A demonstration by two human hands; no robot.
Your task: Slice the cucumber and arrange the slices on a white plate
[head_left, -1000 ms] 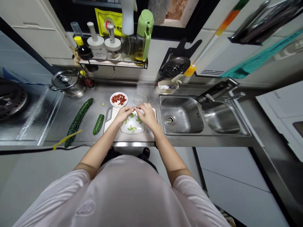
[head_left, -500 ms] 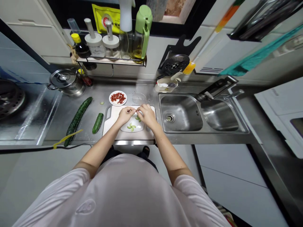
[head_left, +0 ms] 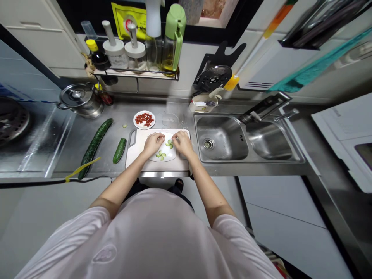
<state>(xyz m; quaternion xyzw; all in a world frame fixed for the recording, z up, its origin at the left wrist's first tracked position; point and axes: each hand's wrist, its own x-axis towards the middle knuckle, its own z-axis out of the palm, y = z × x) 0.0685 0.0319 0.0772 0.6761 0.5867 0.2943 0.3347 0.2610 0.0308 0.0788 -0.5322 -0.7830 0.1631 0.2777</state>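
A white plate (head_left: 171, 155) with green cucumber slices (head_left: 161, 155) lies on a pale cutting board (head_left: 136, 153) on the steel counter. My left hand (head_left: 152, 143) rests on the plate's left part with fingers curled; what they hold is too small to make out. My right hand (head_left: 183, 142) sits at the plate's right rim, its fingers pinched near a second cluster of slices (head_left: 169, 144). A short cucumber piece (head_left: 119, 150) and a long whole cucumber (head_left: 95, 143) lie left of the board.
A small dish of red bits (head_left: 144, 119) stands behind the board. A double steel sink (head_left: 223, 142) is at the right, a lidded pot (head_left: 78, 100) at the back left, a rack of bottles (head_left: 136, 58) on the wall. A yellow strip (head_left: 83, 169) lies at the counter edge.
Both hands, which met in a pinch over the plate's far edge, have moved apart and lower onto the plate. The camera has shifted slightly.
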